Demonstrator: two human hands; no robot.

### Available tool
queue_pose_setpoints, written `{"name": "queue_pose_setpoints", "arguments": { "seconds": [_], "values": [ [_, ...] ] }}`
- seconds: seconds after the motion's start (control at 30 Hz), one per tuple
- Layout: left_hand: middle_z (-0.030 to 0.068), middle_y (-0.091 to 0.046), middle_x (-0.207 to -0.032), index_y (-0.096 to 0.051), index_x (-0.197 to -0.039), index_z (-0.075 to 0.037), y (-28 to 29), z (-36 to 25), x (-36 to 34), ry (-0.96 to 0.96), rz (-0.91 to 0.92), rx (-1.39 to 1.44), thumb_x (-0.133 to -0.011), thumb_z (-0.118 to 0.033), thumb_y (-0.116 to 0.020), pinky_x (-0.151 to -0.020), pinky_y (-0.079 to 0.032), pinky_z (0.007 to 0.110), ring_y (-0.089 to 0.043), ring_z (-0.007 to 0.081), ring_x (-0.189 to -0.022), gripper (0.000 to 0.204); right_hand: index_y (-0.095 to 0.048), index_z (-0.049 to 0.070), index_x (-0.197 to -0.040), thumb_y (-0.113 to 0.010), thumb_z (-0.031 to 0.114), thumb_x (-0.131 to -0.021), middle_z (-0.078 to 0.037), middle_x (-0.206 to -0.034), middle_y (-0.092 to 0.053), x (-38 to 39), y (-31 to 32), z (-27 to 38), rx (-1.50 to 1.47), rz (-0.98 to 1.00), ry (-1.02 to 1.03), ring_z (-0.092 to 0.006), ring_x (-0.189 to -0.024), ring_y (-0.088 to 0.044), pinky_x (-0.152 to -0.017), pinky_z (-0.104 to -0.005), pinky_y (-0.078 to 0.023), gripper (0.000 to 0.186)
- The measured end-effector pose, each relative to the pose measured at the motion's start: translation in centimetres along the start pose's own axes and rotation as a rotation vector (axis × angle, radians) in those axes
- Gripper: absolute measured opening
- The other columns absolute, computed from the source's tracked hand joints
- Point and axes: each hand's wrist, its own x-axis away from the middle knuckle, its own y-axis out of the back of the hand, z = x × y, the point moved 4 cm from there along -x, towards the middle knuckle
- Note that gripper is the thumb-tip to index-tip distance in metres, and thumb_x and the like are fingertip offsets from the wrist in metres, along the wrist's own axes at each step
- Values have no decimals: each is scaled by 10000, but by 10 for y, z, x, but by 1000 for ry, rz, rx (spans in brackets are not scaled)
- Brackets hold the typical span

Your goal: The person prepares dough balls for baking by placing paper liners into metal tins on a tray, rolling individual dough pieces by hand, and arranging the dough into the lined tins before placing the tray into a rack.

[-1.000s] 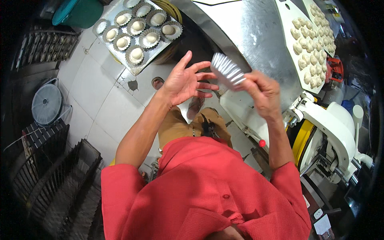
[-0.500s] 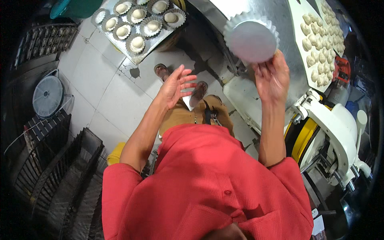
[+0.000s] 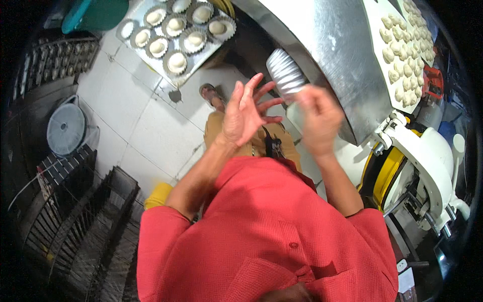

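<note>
A fluted metal baking tin (image 3: pixel 285 72) is gripped at its rim by my right hand (image 3: pixel 320 118), which is blurred by motion. The tin stands tilted on edge, showing its ridged side. My left hand (image 3: pixel 244 111) is held up just left of the tin, palm turned toward it and fingers spread, with nothing in it. Beyond my hands at the upper left, several fluted tins, most with a pale round dough ball such as this dough ball (image 3: pixel 176 62), sit on a light tray (image 3: pixel 188 70).
A steel worktable (image 3: pixel 347 60) stands at the right, with a white board (image 3: pixel 378 30) carrying rows of small dough pieces. Nearer stands a white machine (image 3: pixel 427 166) with a yellow wheel. Dark metal racks (image 3: pixel 108 201), a round lidded tub (image 3: pixel 66 128) and a green bin (image 3: pixel 95 15) line the left.
My right hand has brought the tin left and down off the worktable, turning it from flat to edge-on. My left hand has moved right toward it, fingers spreading.
</note>
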Motion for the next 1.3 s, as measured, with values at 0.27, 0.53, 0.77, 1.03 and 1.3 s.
{"name": "queue_pose_setpoints", "arguments": {
  "seconds": [0.27,0.53,0.77,1.03,1.3],
  "values": [
    [192,-529,-1377,-406,-1477,-125,-9,-22,-4,-146,175,246,-849,-689,-578,-928,-532,611,-571,453,-1192,862,-687,67,-998,-795,117,-781,-58,-760,-601,35,-38,29,84,346,525,-237,-680,-597,-670,-372,-469,248],
    [206,-566,-1339,-441,-1432,-33,-9,-34,1,-73,190,130,-961,-622,-482,-966,-527,553,-612,393,-1169,755,-583,57,-1216,-852,147,-691,-144,-1183,-593,-24,-37,17,223,69,440,-341,-1104,-549,-930,-452,-412,597],
    [215,-579,-1352,-474,-1412,13,-9,-52,-1,-10,76,5,-959,-615,-454,-1049,-483,478,-596,337,-1223,774,-522,55,-1317,-858,172,-675,-171,-1337,-539,-46,-63,22,182,198,361,-363,-1244,-511,-1037,-455,-384,735],
    [146,-636,-1271,-532,-1368,-17,8,-68,0,120,91,-19,-982,-541,-447,-969,-543,422,-657,286,-1101,656,-485,73,-1404,-898,202,-595,-175,-1386,-522,-47,-85,21,171,398,378,-368,-1275,-501,-1080,-460,-391,917],
    [136,-583,-1284,-473,-1349,-30,4,-92,-5,95,250,-170,-994,-426,-499,-911,-547,367,-628,225,-1108,533,-443,38,-1421,-801,74,-705,-153,-1168,-630,-62,-86,8,27,662,-57,-286,-954,-655,-787,-351,-545,802]
  ]
}}
